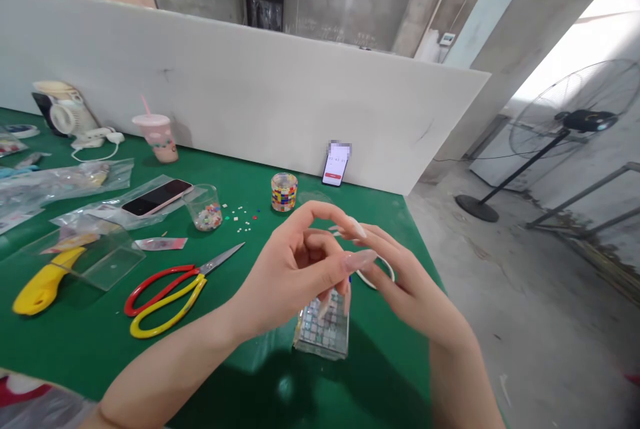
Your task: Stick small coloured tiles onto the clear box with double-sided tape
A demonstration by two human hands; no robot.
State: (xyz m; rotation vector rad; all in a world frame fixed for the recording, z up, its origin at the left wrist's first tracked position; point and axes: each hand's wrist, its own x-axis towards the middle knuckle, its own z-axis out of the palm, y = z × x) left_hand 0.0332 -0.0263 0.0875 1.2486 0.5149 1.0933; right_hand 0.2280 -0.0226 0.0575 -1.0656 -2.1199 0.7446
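My left hand (pixel 295 269) and my right hand (pixel 400 276) meet above a small clear plastic box (pixel 323 332) with a grid of tiny coloured tiles inside, standing on the green table (pixel 240 362). Both hands have their fingertips pinched together, long nails touching; what they pinch is too small to make out. A thin white ring (pixel 387 276) lies on the cloth partly behind my right hand. Loose tiny tiles (pixel 240 214) are scattered farther back.
Red and yellow scissors (pixel 170 289), a yellow-handled tool (pixel 43 286) under a clear lid, a phone (pixel 157 197) on plastic bags, two small cups of tiles (pixel 206 209) (pixel 284 191), a pink cup (pixel 157 138), a propped phone (pixel 336 164), a white partition, a floor fan (pixel 575 122) right.
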